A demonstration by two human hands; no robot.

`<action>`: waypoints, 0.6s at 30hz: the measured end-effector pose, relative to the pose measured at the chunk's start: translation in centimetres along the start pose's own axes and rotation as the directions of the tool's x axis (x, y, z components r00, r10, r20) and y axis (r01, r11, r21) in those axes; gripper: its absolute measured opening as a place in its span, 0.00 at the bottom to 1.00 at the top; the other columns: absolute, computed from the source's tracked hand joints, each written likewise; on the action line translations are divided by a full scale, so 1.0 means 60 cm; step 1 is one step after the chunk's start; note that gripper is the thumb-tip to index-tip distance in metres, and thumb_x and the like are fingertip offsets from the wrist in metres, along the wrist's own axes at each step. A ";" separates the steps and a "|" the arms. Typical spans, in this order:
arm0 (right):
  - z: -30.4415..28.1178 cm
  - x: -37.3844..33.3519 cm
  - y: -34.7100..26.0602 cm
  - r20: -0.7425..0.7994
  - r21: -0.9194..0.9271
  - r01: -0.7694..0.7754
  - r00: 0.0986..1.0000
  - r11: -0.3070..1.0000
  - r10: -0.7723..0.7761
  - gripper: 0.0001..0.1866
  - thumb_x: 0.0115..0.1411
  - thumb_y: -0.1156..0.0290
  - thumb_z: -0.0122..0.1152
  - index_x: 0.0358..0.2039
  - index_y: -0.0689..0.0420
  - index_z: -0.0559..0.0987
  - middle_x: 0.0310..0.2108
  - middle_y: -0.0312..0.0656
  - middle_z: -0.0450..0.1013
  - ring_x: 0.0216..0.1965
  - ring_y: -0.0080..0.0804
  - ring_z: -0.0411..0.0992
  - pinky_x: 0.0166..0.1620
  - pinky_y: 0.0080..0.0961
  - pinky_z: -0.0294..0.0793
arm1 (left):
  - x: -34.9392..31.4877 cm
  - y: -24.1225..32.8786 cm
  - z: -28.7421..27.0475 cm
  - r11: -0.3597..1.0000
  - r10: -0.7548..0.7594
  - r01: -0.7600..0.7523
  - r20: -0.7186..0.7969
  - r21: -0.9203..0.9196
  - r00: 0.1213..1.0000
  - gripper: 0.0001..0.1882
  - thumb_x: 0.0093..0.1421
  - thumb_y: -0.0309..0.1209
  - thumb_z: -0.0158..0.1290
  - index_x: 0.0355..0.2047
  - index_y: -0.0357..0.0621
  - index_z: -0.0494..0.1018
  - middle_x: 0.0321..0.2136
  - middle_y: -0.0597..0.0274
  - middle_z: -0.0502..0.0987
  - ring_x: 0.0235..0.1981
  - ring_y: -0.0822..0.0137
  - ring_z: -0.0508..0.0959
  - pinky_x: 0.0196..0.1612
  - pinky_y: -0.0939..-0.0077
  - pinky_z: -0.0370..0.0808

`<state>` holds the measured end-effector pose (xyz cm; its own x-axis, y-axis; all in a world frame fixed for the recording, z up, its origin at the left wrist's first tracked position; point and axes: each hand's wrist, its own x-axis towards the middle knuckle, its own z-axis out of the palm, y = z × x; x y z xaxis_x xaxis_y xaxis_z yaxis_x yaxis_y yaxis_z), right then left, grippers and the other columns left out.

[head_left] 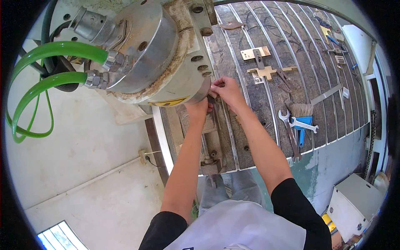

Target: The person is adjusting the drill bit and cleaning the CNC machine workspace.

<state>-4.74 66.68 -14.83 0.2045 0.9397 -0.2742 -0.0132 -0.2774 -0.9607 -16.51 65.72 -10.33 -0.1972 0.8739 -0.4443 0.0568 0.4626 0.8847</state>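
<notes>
Both my hands are under the lower end of a large metal spindle motor (166, 54) with a yellow warning label. My left hand (198, 110) is partly covered by the spindle's edge; its visible fingers are curled, and what they hold is hidden. Just to its right, my right hand (229, 93) has thumb and fingers pinched together against the spindle's lower side. A small dark piece (212, 99) shows between the two hands, too little of it to name. Below them a metal vise (210, 146) with a threaded screw sits at the front of the slotted machine bed (258, 108).
Green hoses (31, 93) loop from the spindle at the left. On the bed lie open-end wrenches (304, 125), a brush (302, 110), a blue-handled tool (303, 130), a clamp (259, 58) over brass-coloured plates (266, 73), and a metal strip (326, 94). A grey cabinet (354, 200) stands lower right.
</notes>
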 end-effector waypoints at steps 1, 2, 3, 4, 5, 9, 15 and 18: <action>0.001 0.001 0.003 -0.016 -0.044 0.008 1.000 0.999 -0.008 0.06 0.51 0.77 0.64 0.30 0.64 0.77 0.26 0.39 0.75 0.28 0.24 0.71 0.34 0.21 0.71 | 0.005 -0.001 0.001 1.000 0.000 0.000 0.002 0.002 1.000 0.10 0.57 0.30 0.55 0.31 0.34 0.72 0.22 0.60 0.75 0.13 0.71 0.73 0.13 0.78 0.67; 0.003 -0.001 0.003 -0.016 -0.041 0.006 1.000 0.999 -0.007 0.06 0.51 0.77 0.64 0.30 0.64 0.77 0.26 0.39 0.75 0.28 0.24 0.71 0.34 0.21 0.71 | 0.012 -0.003 -0.001 0.999 -0.023 0.023 0.017 0.029 1.000 0.09 0.57 0.30 0.55 0.32 0.36 0.71 0.22 0.61 0.75 0.14 0.71 0.73 0.14 0.78 0.67; 0.005 -0.002 0.002 -0.004 -0.053 0.009 1.000 0.999 -0.009 0.06 0.53 0.76 0.63 0.31 0.64 0.77 0.27 0.39 0.75 0.29 0.24 0.71 0.34 0.21 0.71 | 0.017 -0.006 -0.003 0.997 -0.047 0.045 0.031 0.057 0.998 0.09 0.57 0.30 0.55 0.32 0.37 0.71 0.22 0.62 0.74 0.14 0.71 0.73 0.14 0.78 0.67; 0.006 -0.003 0.001 0.009 -0.065 0.011 1.000 0.998 -0.011 0.06 0.54 0.76 0.62 0.32 0.64 0.77 0.27 0.38 0.74 0.29 0.24 0.71 0.34 0.21 0.71 | 0.021 -0.009 -0.004 0.997 -0.048 0.046 0.030 0.060 0.998 0.09 0.57 0.30 0.55 0.32 0.37 0.71 0.22 0.62 0.74 0.14 0.71 0.73 0.14 0.78 0.67; 0.002 -0.002 0.003 0.007 -0.064 0.011 1.000 0.998 -0.010 0.06 0.54 0.76 0.62 0.32 0.64 0.77 0.27 0.38 0.74 0.29 0.24 0.71 0.34 0.21 0.71 | 0.024 -0.011 -0.003 0.998 -0.051 0.050 0.018 0.039 0.999 0.08 0.57 0.30 0.56 0.32 0.38 0.71 0.22 0.62 0.74 0.14 0.71 0.72 0.15 0.78 0.67; -0.013 -0.005 0.008 0.149 0.378 -0.205 0.976 0.903 0.159 0.06 0.57 0.74 0.59 0.33 0.63 0.76 0.29 0.39 0.74 0.30 0.25 0.72 0.33 0.22 0.73 | 0.031 -0.018 -0.005 0.999 -0.049 0.049 0.010 -0.022 0.999 0.08 0.57 0.29 0.56 0.31 0.39 0.70 0.23 0.61 0.74 0.15 0.71 0.72 0.15 0.77 0.67; -0.015 -0.004 0.003 0.198 0.332 -0.194 0.971 0.923 0.133 0.07 0.56 0.77 0.60 0.36 0.63 0.75 0.32 0.39 0.73 0.32 0.25 0.72 0.35 0.21 0.73 | 0.027 -0.009 -0.014 0.996 -0.084 0.086 0.064 -0.026 0.994 0.09 0.57 0.29 0.54 0.35 0.37 0.69 0.24 0.59 0.74 0.16 0.70 0.72 0.16 0.77 0.68; -0.016 -0.001 0.011 0.213 0.350 -0.197 0.969 0.916 0.128 0.08 0.54 0.78 0.62 0.35 0.63 0.75 0.32 0.40 0.73 0.32 0.26 0.72 0.35 0.21 0.74 | 0.023 0.000 -0.010 0.996 -0.088 0.086 0.076 0.031 0.993 0.10 0.57 0.30 0.55 0.35 0.37 0.69 0.24 0.59 0.74 0.16 0.70 0.73 0.16 0.76 0.68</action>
<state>-3.82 66.26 -15.40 -0.0120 0.9175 -0.3975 -0.3946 -0.3696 -0.8412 -17.38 66.84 -10.87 -0.1263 0.8384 -0.5302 0.0695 0.5406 0.8384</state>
